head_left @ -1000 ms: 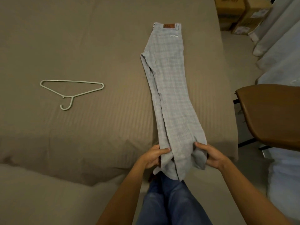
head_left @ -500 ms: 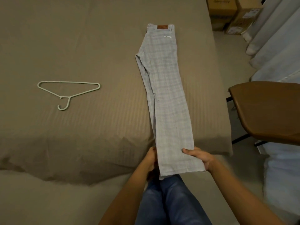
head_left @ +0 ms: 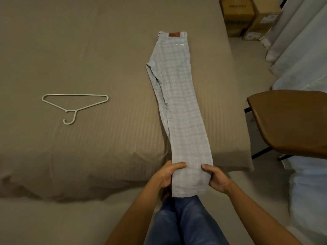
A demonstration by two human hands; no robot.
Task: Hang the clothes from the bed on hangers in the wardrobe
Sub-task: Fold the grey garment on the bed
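Observation:
Light grey checked trousers (head_left: 178, 96) lie folded lengthwise on the brown bed (head_left: 88, 50), waistband with a brown patch at the far end. Their leg ends hang over the near bed edge. My left hand (head_left: 169, 174) grips the left side of the leg ends, thumb on top. My right hand (head_left: 215, 176) grips the right side the same way. A pale plastic hanger (head_left: 74, 105) lies flat on the bed to the left, hook pointing towards me, well apart from the trousers.
A brown chair seat (head_left: 290, 121) stands close to the bed's right side. Cardboard boxes (head_left: 247, 16) sit on the floor at the far right. Pale curtains (head_left: 300, 50) hang along the right. My legs in blue jeans (head_left: 184, 221) are below the hands.
The crumpled leg ends have been smoothed flat and lined up. Both hands shifted to grip the two side edges of the hems.

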